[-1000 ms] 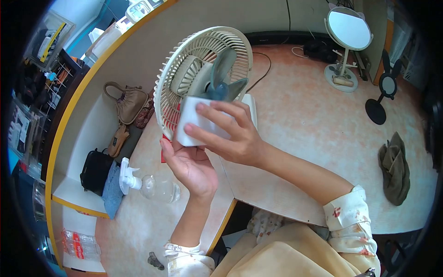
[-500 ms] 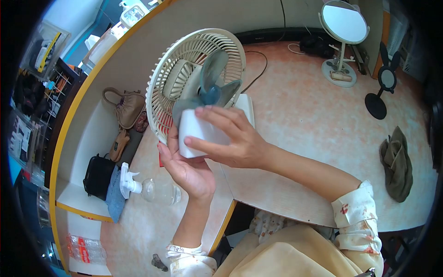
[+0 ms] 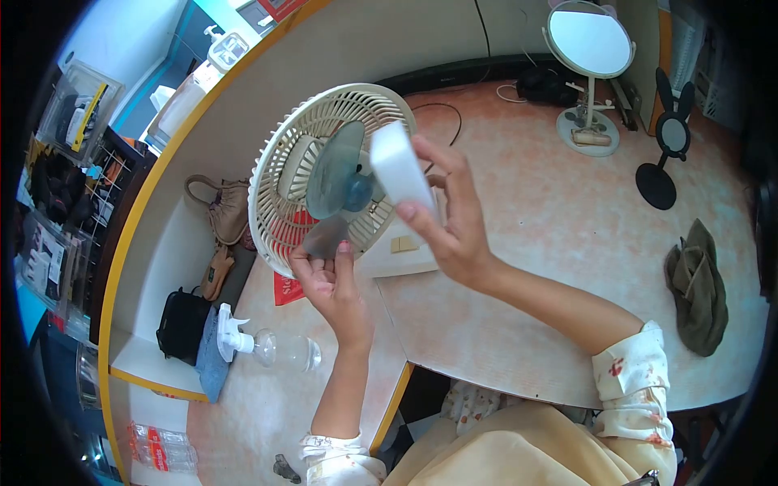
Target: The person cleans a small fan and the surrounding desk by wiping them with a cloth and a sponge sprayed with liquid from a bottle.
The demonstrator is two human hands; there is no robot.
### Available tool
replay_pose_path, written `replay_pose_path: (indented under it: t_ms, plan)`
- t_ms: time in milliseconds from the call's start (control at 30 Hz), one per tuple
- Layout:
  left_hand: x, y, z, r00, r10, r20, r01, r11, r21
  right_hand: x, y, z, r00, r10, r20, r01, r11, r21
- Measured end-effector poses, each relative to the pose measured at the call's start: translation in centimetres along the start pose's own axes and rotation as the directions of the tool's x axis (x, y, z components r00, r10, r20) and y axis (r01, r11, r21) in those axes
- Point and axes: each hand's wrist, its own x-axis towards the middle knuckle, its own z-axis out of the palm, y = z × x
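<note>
A desk fan (image 3: pixel 271 202) with its front grille off stands before me, its grey-blue blades (image 3: pixel 334 174) and blue hub exposed. My left hand (image 3: pixel 336 287) pinches the lowest blade between thumb and fingers at the fan's lower rim. In my right hand (image 3: pixel 454 223) is a white rectangular block that looks like a sponge (image 3: pixel 399 166), gripped by thumb and fingers and raised in front of the fan's right side. Part of the fan's base (image 3: pixel 417 259), with pale buttons, shows below that hand. A red packet (image 3: pixel 288 289) lies partly behind the fan.
A clear spray bottle (image 3: pixel 279 350) lies left of my left forearm, beside a black pouch (image 3: pixel 180 326). A brown bag (image 3: pixel 227 209) sits in the left shelf. Rightward are a round mirror (image 3: pixel 589 40), a black rabbit-eared mirror (image 3: pixel 673 135) and an olive cloth (image 3: pixel 697 292).
My right hand has lifted the sponge up and right, away from the left hand. My left hand has gone from beneath the sponge to a blade, and the blades have turned.
</note>
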Motion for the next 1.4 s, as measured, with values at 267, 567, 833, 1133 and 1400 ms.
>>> replay_pose_path:
  t_ms: [267, 567, 833, 1133, 1400]
  plan:
    - [0.1, -0.1, 0.7, 0.992, 0.129, -0.014, -0.125, 0.981, 0.148, 1.2, -1.7, 4.5, 0.99, -0.05, -0.132, 0.036, 0.993, -0.109]
    - [0.2, -0.7, -0.1, 0.985, 0.17, 0.009, -0.167, 0.953, 0.252, 0.9, -2.7, 5.4, 0.987, -0.143, -0.073, 0.121, 0.962, -0.246]
    - [0.0, -1.5, -1.1, 0.99, 0.142, 0.006, -0.139, 0.957, 0.255, 0.1, -3.4, 5.4, 0.964, -0.26, 0.055, 0.265, 0.936, -0.23]
    - [-1.2, -1.5, 0.0, 0.996, -0.029, -0.081, 0.034, 0.998, 0.054, -1.9, -3.7, 2.7, 0.876, -0.383, 0.293, 0.431, 0.895, -0.118]
    - [0.3, -0.8, -0.2, 0.991, 0.13, -0.025, -0.123, 0.974, 0.188, 0.1, -2.3, 2.3, 0.998, 0.001, -0.069, 0.0, 1.0, 0.017]
